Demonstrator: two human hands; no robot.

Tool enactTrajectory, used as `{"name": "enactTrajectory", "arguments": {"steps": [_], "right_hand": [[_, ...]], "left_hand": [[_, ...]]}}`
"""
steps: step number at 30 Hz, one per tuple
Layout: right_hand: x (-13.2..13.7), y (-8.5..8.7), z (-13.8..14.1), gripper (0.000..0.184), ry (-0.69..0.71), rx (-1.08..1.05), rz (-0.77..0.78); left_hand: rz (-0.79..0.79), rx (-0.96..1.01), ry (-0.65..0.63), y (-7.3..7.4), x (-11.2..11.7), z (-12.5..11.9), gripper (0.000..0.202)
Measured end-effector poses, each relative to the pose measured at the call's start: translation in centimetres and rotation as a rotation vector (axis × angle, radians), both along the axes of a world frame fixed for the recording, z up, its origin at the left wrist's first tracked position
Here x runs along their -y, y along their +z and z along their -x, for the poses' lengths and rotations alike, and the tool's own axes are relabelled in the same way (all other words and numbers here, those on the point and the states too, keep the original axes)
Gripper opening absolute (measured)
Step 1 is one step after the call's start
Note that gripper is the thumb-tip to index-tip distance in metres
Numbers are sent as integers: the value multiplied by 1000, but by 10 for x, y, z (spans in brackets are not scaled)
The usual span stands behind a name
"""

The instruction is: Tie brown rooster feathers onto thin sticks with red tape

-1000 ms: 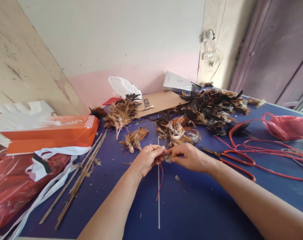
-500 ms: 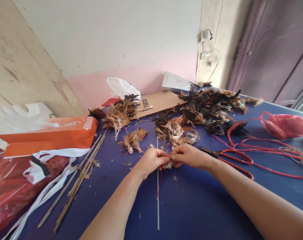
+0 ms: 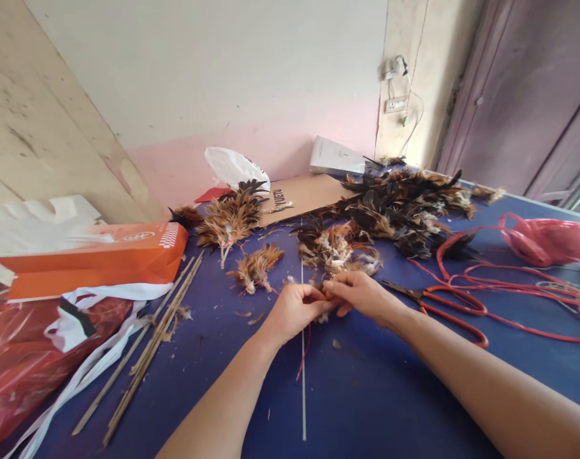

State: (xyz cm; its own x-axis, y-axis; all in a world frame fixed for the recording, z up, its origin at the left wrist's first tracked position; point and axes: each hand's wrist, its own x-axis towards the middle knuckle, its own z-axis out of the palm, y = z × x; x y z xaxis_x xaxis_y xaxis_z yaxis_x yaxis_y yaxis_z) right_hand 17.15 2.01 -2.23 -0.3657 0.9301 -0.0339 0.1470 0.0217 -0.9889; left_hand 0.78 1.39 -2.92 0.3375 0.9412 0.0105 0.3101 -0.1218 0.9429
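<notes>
My left hand and my right hand meet over the blue table, fingers pinched together on a small tuft of feathers whose white down shows between them. A thin red string hangs from my left hand onto the table. Just beyond the hands lies a loose pile of brown and white feathers. A small tied feather bundle lies to the left of the hands.
Red-handled scissors and loops of red cord lie right of my hands, a pink bag beyond. A large dark feather heap sits at the back. Thin sticks, an orange bag and a cardboard sheet lie left and behind.
Both hands have shifted slightly nearer to me and lower, staying pinched together on the feather tuft. A small feather now lies on the table left of my left hand.
</notes>
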Motion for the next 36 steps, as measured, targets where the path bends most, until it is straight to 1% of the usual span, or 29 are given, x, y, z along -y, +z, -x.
{"name": "enactTrajectory", "arguments": {"steps": [2,4,6,9,11,13,16,19,21,25,27,29,30,33,35,36], "right_hand": [[-2,1,-3,32,-3,-70,55],[-4,1,-5,28,2,-87,72],[-5,0,-6,20,38,-46,26],[-6,-2,-6,21,120,57,-111],[-6,-4,-6,20,142,109,-185],[-6,-5,-6,17,115,139,-208],[-6,-7,-6,15,69,154,-196],[-7,-8,-7,15,102,161,-229],[-8,-7,-9,15,138,201,-305],[-6,0,-11,11,182,288,-521],[-4,3,-11,10,200,294,-568],[-2,5,-9,11,176,268,-561],[-1,6,-8,11,146,240,-534],[2,4,-4,18,97,159,-357],[3,0,-2,23,112,139,-256],[3,-1,-1,25,125,137,-235]], "left_hand": [[-45,-21,-13,2,0,1,22],[-55,-21,-44,4,0,2,21],[-35,-6,-56,5,-1,2,20],[5,17,-36,5,-1,3,19],[21,23,-38,5,-1,2,18],[30,29,-52,5,-1,2,18],[60,48,-50,5,-2,3,18],[132,103,-17,5,-4,6,21],[186,154,16,4,-5,8,22],[281,230,70,4,-5,9,26],[304,247,77,4,-4,8,28],[288,239,77,4,-4,7,29],[267,223,76,4,-4,7,28],[185,152,54,2,-4,5,23],[143,114,32,1,-3,5,20],[127,101,21,0,-3,4,18]]}}
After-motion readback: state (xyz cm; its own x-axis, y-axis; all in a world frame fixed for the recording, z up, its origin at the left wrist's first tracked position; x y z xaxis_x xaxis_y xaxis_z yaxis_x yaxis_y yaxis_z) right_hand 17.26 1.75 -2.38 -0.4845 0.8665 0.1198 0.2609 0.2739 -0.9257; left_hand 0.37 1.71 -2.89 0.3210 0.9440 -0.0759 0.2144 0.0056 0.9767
